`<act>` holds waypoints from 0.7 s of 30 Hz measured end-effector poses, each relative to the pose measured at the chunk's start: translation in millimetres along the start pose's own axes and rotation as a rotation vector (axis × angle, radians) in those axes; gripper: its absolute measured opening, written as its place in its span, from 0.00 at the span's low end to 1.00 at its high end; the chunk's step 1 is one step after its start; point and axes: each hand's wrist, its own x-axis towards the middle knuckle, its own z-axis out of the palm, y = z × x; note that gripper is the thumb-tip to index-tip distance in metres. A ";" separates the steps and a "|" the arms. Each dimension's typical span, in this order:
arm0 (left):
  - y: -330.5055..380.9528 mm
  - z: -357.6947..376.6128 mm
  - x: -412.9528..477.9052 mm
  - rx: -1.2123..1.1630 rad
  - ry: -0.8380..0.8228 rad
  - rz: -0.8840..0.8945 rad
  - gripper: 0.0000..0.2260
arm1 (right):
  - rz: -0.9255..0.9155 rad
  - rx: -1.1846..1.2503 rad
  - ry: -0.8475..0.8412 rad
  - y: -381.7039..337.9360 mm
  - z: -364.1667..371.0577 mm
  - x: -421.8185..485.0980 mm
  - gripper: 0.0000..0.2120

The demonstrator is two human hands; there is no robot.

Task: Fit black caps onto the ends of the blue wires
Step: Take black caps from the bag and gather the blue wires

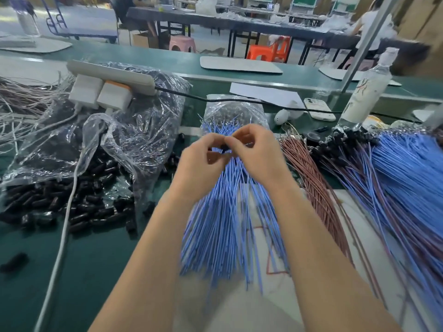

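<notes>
Both forearms reach in from the near edge and converge, wrists raised off the green table [96,259]. Left hand [203,159] and right hand [254,152] meet fingertip to fingertip, fingers curled, thumbs and forefingers pinching a small black cap [224,147] from either side. Cannot tell whether a wire end sits in it. Directly under the fingers, a fanned bundle of blue wires [227,212] spreads toward the near edge; its far tips poke out just beyond the fingers. Left of the fingers: clear plastic bag [134,140], loose black caps [72,207] spilling from it, a white cable [62,236] running across them. Right of the fingers: reddish-brown wires [311,176] close by, then capped blue wires [407,176] farther out. Bare green surface lies near-left of the left forearm.
</notes>
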 end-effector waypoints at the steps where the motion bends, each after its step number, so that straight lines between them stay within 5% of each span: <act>1: 3.2 5.8 -1.1 -0.015 -0.032 0.017 0.07 | -0.002 -0.017 0.023 1.1 -7.4 -1.8 0.08; 4: 4.7 16.2 -2.0 -0.076 -0.007 -0.035 0.05 | 0.026 0.014 0.051 7.5 -14.7 -10.5 0.12; 7: -3.4 11.8 0.2 -0.427 0.103 -0.277 0.05 | 0.109 -0.034 -0.001 18.3 -13.5 -19.8 0.16; 10: -12.3 3.6 2.6 -0.712 0.195 -0.408 0.05 | 0.225 -0.432 -0.276 25.0 -8.4 -25.7 0.25; 13: -19.0 5.8 3.3 -0.816 0.224 -0.467 0.06 | 0.244 -0.562 -0.452 23.4 0.9 -27.6 0.20; 18: -21.6 18.2 1.2 -0.472 0.172 -0.287 0.10 | 0.252 -0.363 -0.399 25.4 -4.0 -28.2 0.13; 21: -21.9 20.1 -0.4 -0.370 0.143 -0.188 0.12 | 0.384 0.121 -0.279 28.3 -13.4 -25.9 0.10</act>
